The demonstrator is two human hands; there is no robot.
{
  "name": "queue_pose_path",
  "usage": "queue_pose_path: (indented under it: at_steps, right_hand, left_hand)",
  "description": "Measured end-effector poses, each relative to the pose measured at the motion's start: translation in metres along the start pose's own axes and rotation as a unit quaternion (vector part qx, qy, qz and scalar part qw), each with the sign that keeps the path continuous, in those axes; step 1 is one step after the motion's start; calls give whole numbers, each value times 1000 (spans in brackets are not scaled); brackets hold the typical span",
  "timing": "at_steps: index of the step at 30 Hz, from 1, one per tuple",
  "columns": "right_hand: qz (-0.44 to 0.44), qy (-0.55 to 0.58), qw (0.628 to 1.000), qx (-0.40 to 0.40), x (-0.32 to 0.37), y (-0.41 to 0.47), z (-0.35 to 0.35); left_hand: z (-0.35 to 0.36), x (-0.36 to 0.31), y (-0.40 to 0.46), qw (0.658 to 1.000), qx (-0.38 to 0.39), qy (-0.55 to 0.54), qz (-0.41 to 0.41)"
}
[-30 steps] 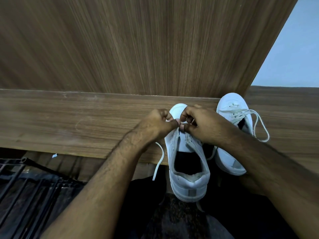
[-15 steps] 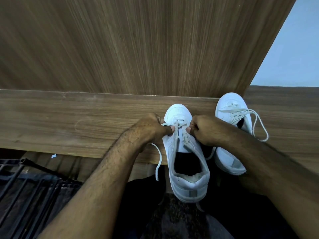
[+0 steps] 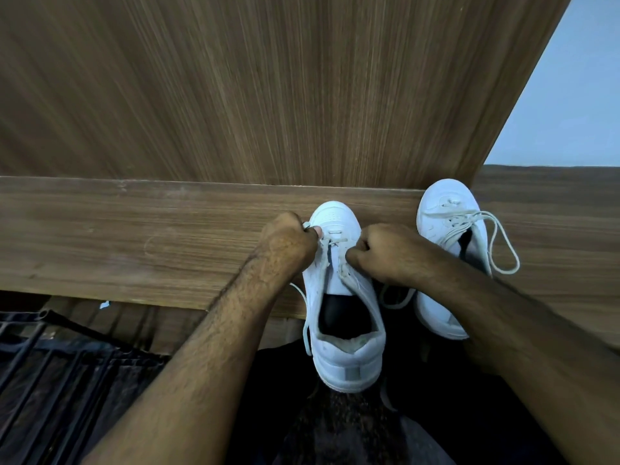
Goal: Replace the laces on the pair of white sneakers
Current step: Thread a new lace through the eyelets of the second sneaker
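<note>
Your left hand (image 3: 288, 243) pinches one end of the white flat shoelace (image 3: 323, 260) at the 10 o'clock side of the near white leather sneaker (image 3: 345, 317). Your right hand (image 3: 385, 253) grips the other end at the 2 o'clock side. Lace crosses the lowest eyelets by the toe; a loose tail hangs down the shoe's left flank. Sneaker sits toe at 12, heel overhanging the brown wood-grain ledge (image 3: 134, 243). Second white laced sneaker (image 3: 446, 236) lies at 2 o'clock, just beside.
</note>
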State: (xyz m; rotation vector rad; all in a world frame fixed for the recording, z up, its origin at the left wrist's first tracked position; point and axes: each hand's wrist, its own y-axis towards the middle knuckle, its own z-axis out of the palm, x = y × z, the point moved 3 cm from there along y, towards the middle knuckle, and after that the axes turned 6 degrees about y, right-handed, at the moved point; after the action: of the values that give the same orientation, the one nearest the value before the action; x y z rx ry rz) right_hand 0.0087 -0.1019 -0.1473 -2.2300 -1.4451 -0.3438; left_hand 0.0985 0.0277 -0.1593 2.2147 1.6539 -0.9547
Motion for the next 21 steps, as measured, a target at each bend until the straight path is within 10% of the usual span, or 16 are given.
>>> queue_pose_path:
  at_steps: [8, 14, 21]
  right_hand:
    - [21, 424, 904, -57, -12, 4, -13]
    - [-55, 455, 868, -190, -11, -1, -33]
    - [-127, 468, 857, -174, 7, -9, -34]
  left_hand:
    - [-1, 5, 6, 1000, 7, 13, -10]
    - [-5, 6, 17, 996, -74, 37, -13]
    - [-3, -38, -17, 930, 81, -310, 180]
